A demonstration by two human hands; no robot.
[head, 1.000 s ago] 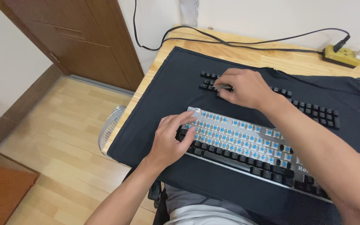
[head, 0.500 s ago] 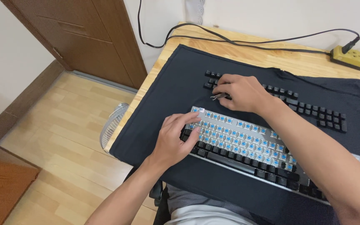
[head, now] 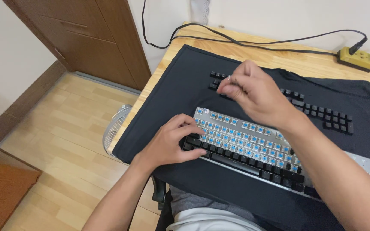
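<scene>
- The right hand (head: 258, 96) is raised above the far edge of the keyboard (head: 253, 143), its fingertips pinched on a small thin metal tool (head: 229, 78); only a glint of the tool shows, so its shape and direction cannot be told.
- The left hand (head: 172, 143) rests on the near-left corner of the keyboard, fingers curled over the edge and pressing on it, thumb along the front row; it grips no loose item.
- The keyboard lies on a dark cloth (head: 180, 94), its long axis running from the upper left to the lower right of the view, with the left end farther from the person.
- Most of its keys are stripped, leaving blue switches (head: 236, 139) bare on a silver plate; black keycaps remain on the front rows (head: 253, 164).
- Beyond the keyboard, removed black keycaps (head: 322, 113) lie in rows on the cloth, roughly parallel to the keyboard.
- The cloth covers a wooden tabletop (head: 279, 53), where a black cable (head: 258, 42) runs to a yellowish power strip (head: 356, 57) at the far right.
- To the left, below the tabletop, stand a small fan (head: 114, 128) on a wooden floor (head: 56, 137) and a brown door (head: 91, 38).
</scene>
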